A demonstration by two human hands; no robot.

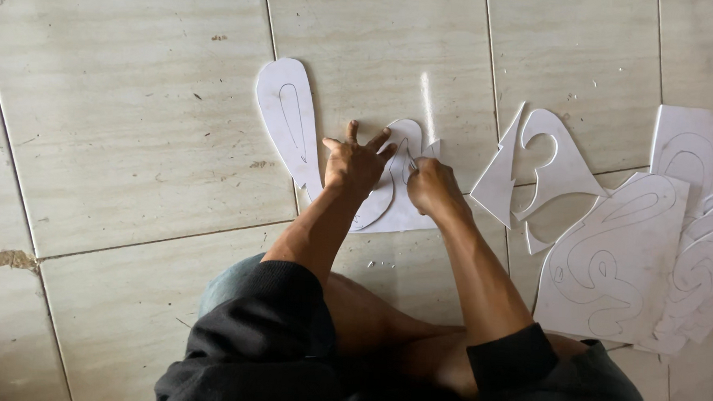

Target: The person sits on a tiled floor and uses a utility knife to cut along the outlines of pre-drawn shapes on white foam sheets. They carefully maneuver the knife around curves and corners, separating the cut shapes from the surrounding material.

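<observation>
The person sits on a tiled floor (132, 132), knees bent, dark sleeves pushed up at the elbows. Both forearms extend forward over the tiles.

The left hand (357, 165) lies flat with fingers spread, pressing down on a white paper cutout (389, 202) with curved outlines drawn on it. This hand is released, gripping nothing; it only pins the sheet to the floor.

The right hand (432, 186) is clenched, knuckles up, resting on the right part of the same cutout, just beside the left hand. It appears to pinch a thin tool at the pencilled line, but the tool is too small to identify.

The cutout lies on the floor directly ahead of the knees. A long rounded white paper lobe (289, 116), marked with a drawn teardrop outline, extends from it to the upper left.

To the right, apart from the hands, lie white paper offcuts (553, 166) with curved openings. Further right, a stack of white sheets (622, 255) bearing drawn looping patterns overlaps on the floor.
</observation>
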